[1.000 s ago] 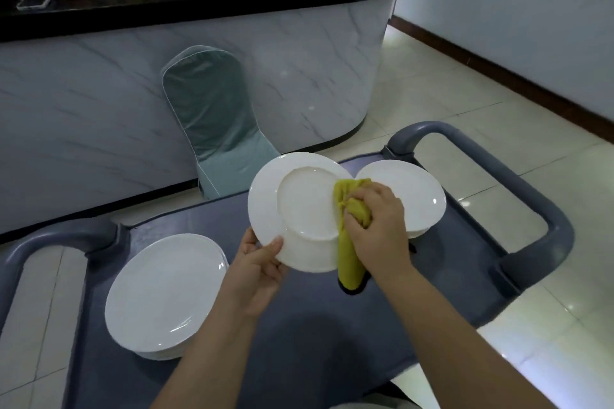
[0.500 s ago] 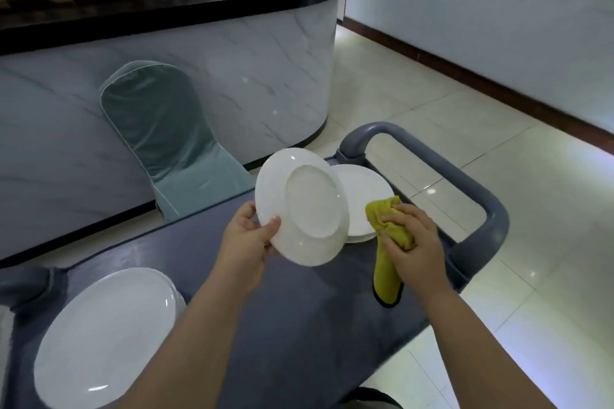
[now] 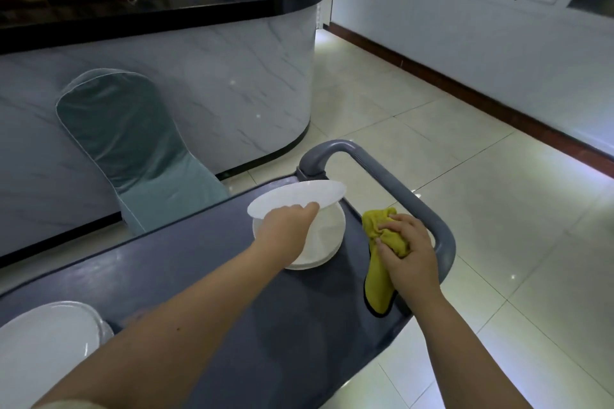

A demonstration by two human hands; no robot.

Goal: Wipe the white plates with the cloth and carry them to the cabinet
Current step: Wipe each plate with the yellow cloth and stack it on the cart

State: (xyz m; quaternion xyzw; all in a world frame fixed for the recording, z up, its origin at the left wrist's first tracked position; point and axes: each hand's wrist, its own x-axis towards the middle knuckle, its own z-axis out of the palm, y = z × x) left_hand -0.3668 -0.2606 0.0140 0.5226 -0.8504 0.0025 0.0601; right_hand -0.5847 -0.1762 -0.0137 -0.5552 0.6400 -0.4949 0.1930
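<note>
The left hand (image 3: 285, 226) holds a white plate (image 3: 299, 197) almost flat just above the stack of plates (image 3: 327, 236) at the right end of the cart (image 3: 232, 276). It looks like the plate is being set down there. The fingers lie over the plate's near rim; the thumb is hidden, so it probably pinches from below. The right hand (image 3: 405, 252) stays out of the way beside the cart's handle (image 3: 398, 189). Its fingers are curled tight round the bunched yellow cloth (image 3: 382, 279), whose tail hangs down to the cart. A second stack (image 3: 50, 335) sits at the left end.
</note>
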